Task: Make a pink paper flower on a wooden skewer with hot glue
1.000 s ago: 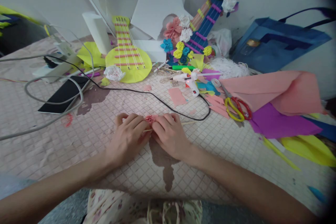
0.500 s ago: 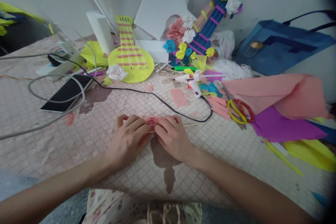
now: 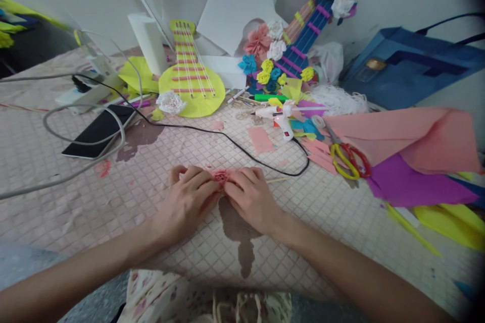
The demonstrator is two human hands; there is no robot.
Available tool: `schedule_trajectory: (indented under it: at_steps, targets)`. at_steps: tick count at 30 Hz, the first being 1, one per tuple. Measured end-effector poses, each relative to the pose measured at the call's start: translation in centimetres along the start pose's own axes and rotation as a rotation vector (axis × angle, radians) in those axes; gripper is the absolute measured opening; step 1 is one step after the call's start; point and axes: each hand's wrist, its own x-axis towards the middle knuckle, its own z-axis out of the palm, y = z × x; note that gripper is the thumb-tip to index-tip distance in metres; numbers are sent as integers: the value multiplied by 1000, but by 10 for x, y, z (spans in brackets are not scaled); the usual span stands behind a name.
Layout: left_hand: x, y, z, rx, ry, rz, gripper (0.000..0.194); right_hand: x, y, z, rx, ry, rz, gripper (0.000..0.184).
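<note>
Both hands meet low over the tiled table in front of me. Between them is a crumpled pink crepe paper piece [image 3: 222, 176], gathered into tight folds. My left hand [image 3: 191, 192] pinches its left end with fingers closed, and my right hand [image 3: 250, 194] grips the right end in the same way. Most of the paper is hidden under the fingers. A thin wooden stick [image 3: 278, 180] pokes out to the right of my right hand; whether it runs through the paper I cannot tell.
Beyond my hands lie a black cord, a white glue gun [image 3: 282, 118], scissors [image 3: 348, 159] and pink paper [image 3: 409, 133]. A yellow paper guitar [image 3: 193, 98] and a flower-covered blue one [image 3: 303, 45] lean at the back. A dark tablet [image 3: 100, 131] lies left under a grey cable [image 3: 83, 176].
The view has shifted slightly, so the background things sit a little to the right. My hands stay in nearly the same place on the pink paper.
</note>
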Motion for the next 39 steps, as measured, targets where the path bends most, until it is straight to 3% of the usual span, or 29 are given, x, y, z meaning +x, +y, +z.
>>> schedule_trajectory:
  at_steps: [11,29,39]
  targets:
    - [-1,1,2,-17,2,-24,10,-1,-1,-1,52,-2,61,15]
    - [-3,4,4,-69,-5,-61,8,-5,-3,-1,49,-21,44,13]
    - [-4,3,6,-99,41,15,11,-5,-4,-3,56,-32,36,12]
